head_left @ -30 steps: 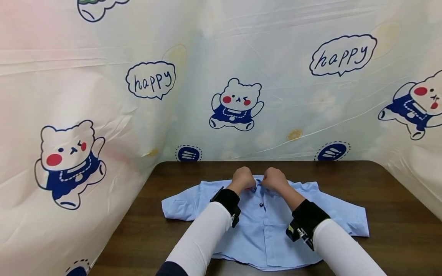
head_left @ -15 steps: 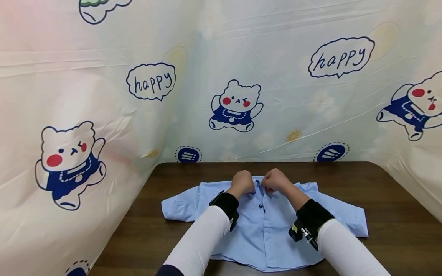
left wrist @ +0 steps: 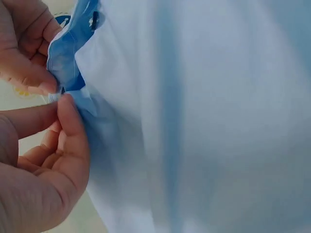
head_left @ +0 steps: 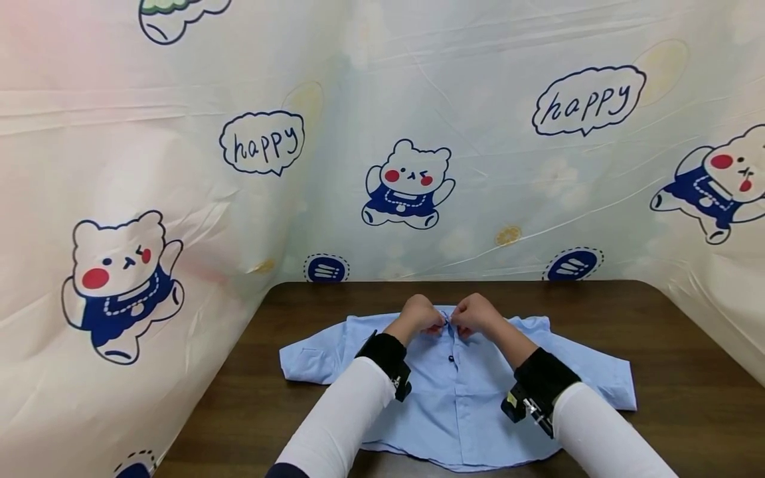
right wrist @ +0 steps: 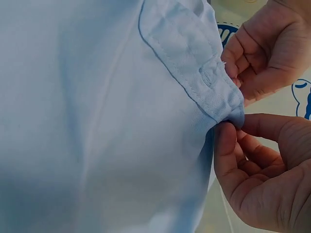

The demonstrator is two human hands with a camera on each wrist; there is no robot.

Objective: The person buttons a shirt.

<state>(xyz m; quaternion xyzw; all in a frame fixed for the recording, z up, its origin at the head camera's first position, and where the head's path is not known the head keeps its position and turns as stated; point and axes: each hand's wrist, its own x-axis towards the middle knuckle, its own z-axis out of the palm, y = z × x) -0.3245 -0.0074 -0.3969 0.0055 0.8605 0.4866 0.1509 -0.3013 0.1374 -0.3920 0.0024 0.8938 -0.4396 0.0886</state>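
Observation:
A light blue short-sleeved shirt lies spread on the table, its front slightly parted at the top. My left hand pinches the placket edge near the neck; in the left wrist view a small dark button shows at its thumb and fingertip. Close beside it, my right hand pinches the opposite placket edge, where a buttonhole shows in the right wrist view. Lower on the front sits another dark button. Cloth and fingers partly hide the spot where both hands meet.
The dark brown wooden table extends around the shirt on both sides. Behind it hangs a pale curtain printed with bears and "happy" bubbles. A black camera strap circles each wrist, above white sleeves.
The left hand turns slightly and its fingertips come nearer to the right hand at the shirt's neck. The right hand stays at its placket edge, its forearm shifting a little to the right.

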